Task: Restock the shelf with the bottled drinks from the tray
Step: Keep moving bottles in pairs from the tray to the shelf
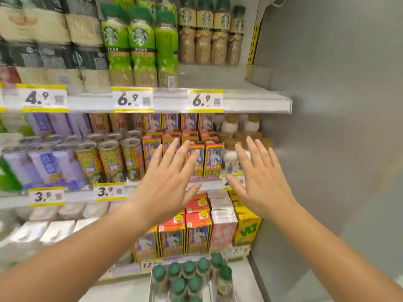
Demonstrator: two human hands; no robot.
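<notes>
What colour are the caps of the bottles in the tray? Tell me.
The caps are dark green; head view shows them.

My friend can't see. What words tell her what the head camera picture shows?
A person's left hand and right hand, both open and empty, reach toward drink cartons on a shop shelf. Below, a tray of green-capped bottles waits; similar bottles stand on the top shelf.

Single view: wide-angle camera on person's head. Faces forward and slightly down, close up to drinks shelf [170, 101]. Mid-frame: left hand [165, 182], right hand [261, 182], arms entering from bottom corners. At bottom edge: tray [152, 290] of green-capped bottles [179, 286].
</notes>
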